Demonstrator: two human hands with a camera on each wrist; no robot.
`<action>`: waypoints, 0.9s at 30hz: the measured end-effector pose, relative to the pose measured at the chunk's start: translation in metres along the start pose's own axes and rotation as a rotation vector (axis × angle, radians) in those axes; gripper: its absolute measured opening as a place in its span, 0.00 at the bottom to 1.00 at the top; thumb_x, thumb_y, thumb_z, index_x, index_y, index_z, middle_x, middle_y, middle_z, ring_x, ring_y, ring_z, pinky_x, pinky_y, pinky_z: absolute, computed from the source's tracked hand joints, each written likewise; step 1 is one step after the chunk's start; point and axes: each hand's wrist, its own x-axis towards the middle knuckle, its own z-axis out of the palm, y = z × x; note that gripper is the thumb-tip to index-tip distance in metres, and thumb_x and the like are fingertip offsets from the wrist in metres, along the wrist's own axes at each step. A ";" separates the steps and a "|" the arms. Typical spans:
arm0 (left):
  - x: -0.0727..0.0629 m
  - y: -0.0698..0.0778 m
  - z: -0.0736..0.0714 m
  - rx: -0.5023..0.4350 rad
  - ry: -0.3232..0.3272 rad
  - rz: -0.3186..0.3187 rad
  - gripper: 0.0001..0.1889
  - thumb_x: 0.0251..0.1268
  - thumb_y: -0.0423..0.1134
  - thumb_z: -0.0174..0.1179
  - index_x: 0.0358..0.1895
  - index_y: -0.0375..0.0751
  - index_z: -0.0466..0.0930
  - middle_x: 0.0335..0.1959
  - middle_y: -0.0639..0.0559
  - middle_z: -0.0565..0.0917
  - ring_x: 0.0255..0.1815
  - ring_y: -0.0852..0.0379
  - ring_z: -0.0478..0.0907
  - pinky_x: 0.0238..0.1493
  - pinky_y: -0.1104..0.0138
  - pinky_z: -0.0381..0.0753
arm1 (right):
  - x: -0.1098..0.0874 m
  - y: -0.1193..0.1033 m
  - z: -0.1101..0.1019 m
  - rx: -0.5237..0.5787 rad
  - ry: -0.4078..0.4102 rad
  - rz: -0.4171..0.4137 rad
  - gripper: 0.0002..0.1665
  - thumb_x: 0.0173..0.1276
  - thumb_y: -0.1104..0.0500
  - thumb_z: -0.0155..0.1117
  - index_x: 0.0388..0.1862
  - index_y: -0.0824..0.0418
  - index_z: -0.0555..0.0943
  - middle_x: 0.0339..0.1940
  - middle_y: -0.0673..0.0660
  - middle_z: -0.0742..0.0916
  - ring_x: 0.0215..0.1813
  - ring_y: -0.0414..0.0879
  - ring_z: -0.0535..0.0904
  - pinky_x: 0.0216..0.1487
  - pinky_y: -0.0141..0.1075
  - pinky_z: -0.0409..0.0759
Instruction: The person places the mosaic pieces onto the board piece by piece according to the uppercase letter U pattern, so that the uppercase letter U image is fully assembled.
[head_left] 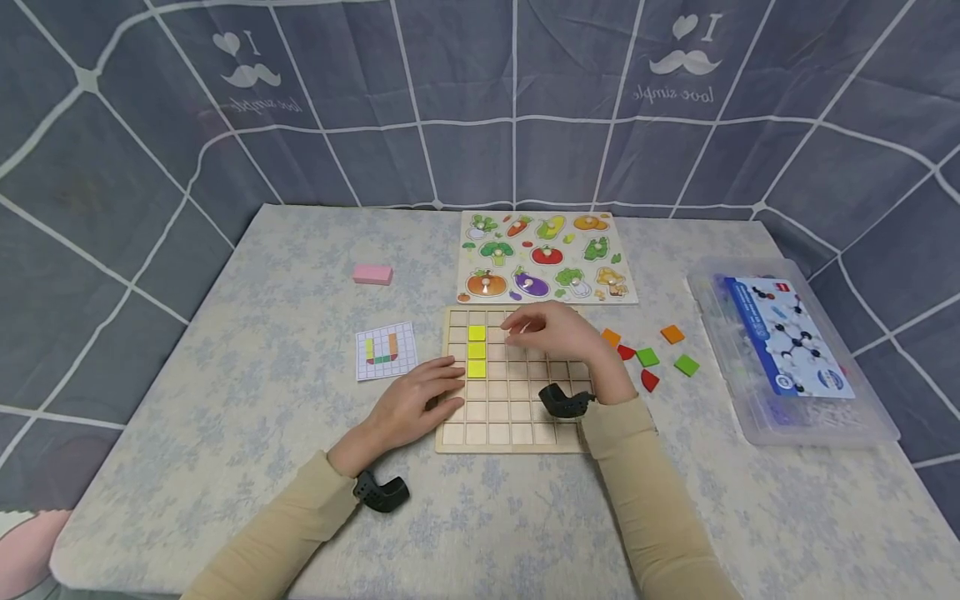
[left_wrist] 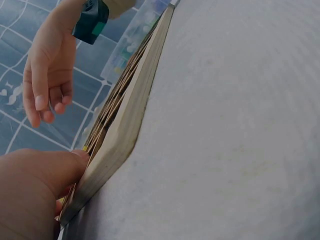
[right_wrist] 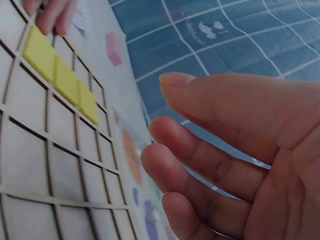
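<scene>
A wooden grid board (head_left: 477,433) lies in the middle of the table, with three yellow square tiles (head_left: 477,351) set in one column near its left side. My left hand (head_left: 411,402) rests at the board's left edge, fingers fairly straight, fingertips on the rim. Above the board's upper middle hovers my right hand (head_left: 553,332), its fingers loosely bent with nothing between them, as the right wrist view shows. Left of the board lies a pattern card (head_left: 386,351) with a U shape in yellow, orange, green and red.
Orange, green and red pieces (head_left: 647,357) lie loose right of the board. A vegetable puzzle board (head_left: 547,257) sits behind it. A pink block (head_left: 372,274) is at the back left, and a clear plastic case (head_left: 795,350) with a blue label stands on the right.
</scene>
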 end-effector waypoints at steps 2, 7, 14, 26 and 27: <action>0.000 0.000 0.000 0.000 0.006 0.008 0.17 0.65 0.42 0.59 0.51 0.34 0.82 0.57 0.45 0.78 0.65 0.48 0.68 0.69 0.63 0.66 | -0.004 0.000 -0.006 0.022 0.016 -0.008 0.16 0.64 0.56 0.66 0.48 0.62 0.83 0.42 0.54 0.86 0.38 0.47 0.77 0.39 0.37 0.79; -0.001 -0.001 0.000 -0.005 0.011 0.018 0.17 0.65 0.41 0.59 0.51 0.34 0.81 0.57 0.44 0.78 0.65 0.47 0.67 0.70 0.64 0.65 | -0.017 0.005 -0.023 0.077 0.054 -0.009 0.17 0.63 0.57 0.66 0.50 0.64 0.82 0.43 0.57 0.85 0.42 0.48 0.79 0.43 0.39 0.80; -0.001 -0.001 0.000 -0.009 0.019 0.028 0.17 0.64 0.40 0.60 0.51 0.34 0.82 0.57 0.44 0.78 0.64 0.47 0.68 0.70 0.64 0.65 | -0.036 0.019 -0.049 0.101 0.097 0.032 0.18 0.64 0.56 0.66 0.50 0.62 0.81 0.46 0.58 0.84 0.45 0.48 0.79 0.48 0.40 0.81; 0.000 -0.002 0.000 -0.019 0.020 0.024 0.17 0.64 0.41 0.60 0.51 0.34 0.82 0.57 0.44 0.78 0.64 0.47 0.68 0.70 0.66 0.65 | -0.065 0.043 -0.075 0.093 0.121 0.153 0.24 0.67 0.51 0.63 0.55 0.67 0.78 0.51 0.62 0.81 0.48 0.51 0.79 0.52 0.41 0.81; 0.000 -0.002 0.000 -0.019 0.019 0.023 0.17 0.64 0.41 0.60 0.51 0.34 0.82 0.57 0.44 0.78 0.64 0.47 0.68 0.70 0.66 0.64 | -0.066 0.046 -0.076 0.092 0.117 0.160 0.25 0.67 0.51 0.63 0.55 0.67 0.78 0.52 0.62 0.81 0.48 0.51 0.79 0.52 0.43 0.81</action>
